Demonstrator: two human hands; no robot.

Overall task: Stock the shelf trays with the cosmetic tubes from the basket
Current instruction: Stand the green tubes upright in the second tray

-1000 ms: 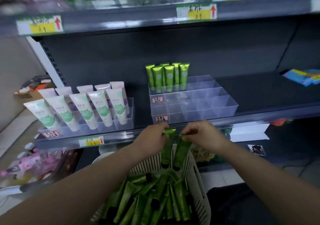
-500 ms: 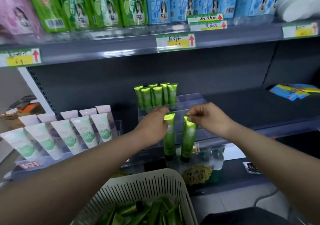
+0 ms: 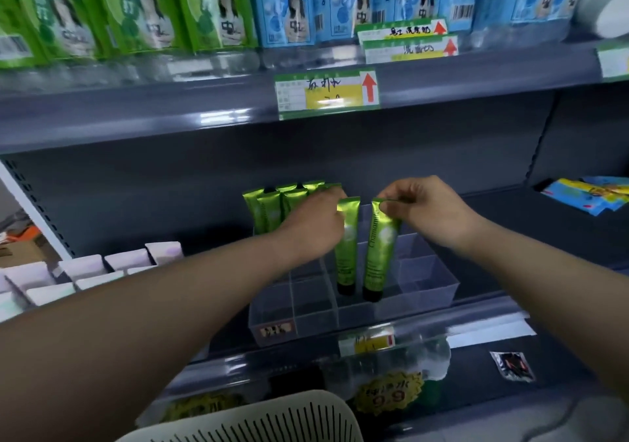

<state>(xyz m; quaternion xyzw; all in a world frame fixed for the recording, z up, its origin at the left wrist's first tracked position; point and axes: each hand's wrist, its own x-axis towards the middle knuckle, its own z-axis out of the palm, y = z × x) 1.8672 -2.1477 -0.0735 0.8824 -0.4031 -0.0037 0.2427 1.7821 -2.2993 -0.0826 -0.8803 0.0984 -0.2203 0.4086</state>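
Note:
My left hand (image 3: pixel 315 227) pinches the crimped top of one green cosmetic tube (image 3: pixel 346 247), which hangs cap down. My right hand (image 3: pixel 425 210) holds a second green tube (image 3: pixel 378 254) the same way, right beside the first. Both tubes hang over the clear divided shelf tray (image 3: pixel 425 285), their black caps level with its middle compartments. Several green tubes (image 3: pixel 269 210) stand upright in the tray's back row, partly hidden by my left hand. Only the white slotted rim of the basket (image 3: pixel 272 421) shows at the bottom edge.
White tubes (image 3: pixel 85 271) fill a tray at the left. Green and blue boxes (image 3: pixel 204 6) line the shelf above, with price tags (image 3: pixel 326 93) on its edge. Blue packets (image 3: pixel 589 196) lie at the far right. A yellow 9.9 sign (image 3: pixel 388 397) hangs below.
Both hands lifted a green tube each out of the basket and carried them up and forward over the clear tray. The view tilted up, so the basket dropped nearly out of frame.

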